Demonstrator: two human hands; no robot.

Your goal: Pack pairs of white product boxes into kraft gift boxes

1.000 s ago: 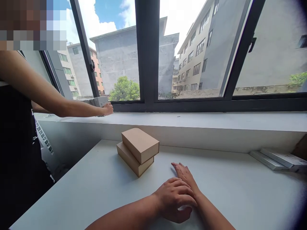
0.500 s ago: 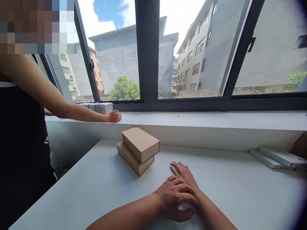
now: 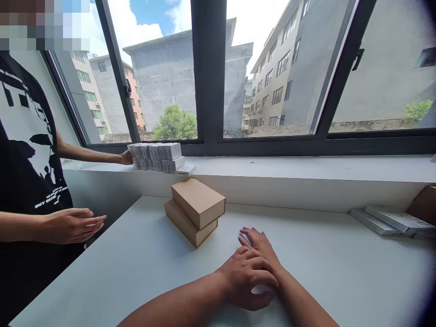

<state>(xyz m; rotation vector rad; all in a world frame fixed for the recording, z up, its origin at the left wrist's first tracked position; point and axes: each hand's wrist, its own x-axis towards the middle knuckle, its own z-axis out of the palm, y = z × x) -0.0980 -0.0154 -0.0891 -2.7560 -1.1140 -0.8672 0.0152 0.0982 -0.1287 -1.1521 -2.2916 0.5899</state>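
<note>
My right hand (image 3: 258, 243) lies palm down on the white table (image 3: 306, 254), its fingers stretched out and holding nothing. Across the right wrist rests my left hand (image 3: 247, 277), fingers loosely bent and apart, thumb separate, with nothing in it. Two brown cardboard boxes sit just beyond them, a little to the left. The upper box (image 3: 199, 202) is turned at an angle on the lower box (image 3: 185, 225). Neither hand touches the boxes.
On the windowsill (image 3: 289, 168), small white boxes (image 3: 156, 156) stand stacked in rows. A person at the left touches their left end with one hand (image 3: 126, 157); the other hand (image 3: 73, 225) is held out, open. Flat white boxes (image 3: 391, 222) lie at the table's right.
The other person has drawn back one arm from the sill, and the white box stack now extends further right and shows more fully. My hands and the brown boxes stay nearly as they were.
</note>
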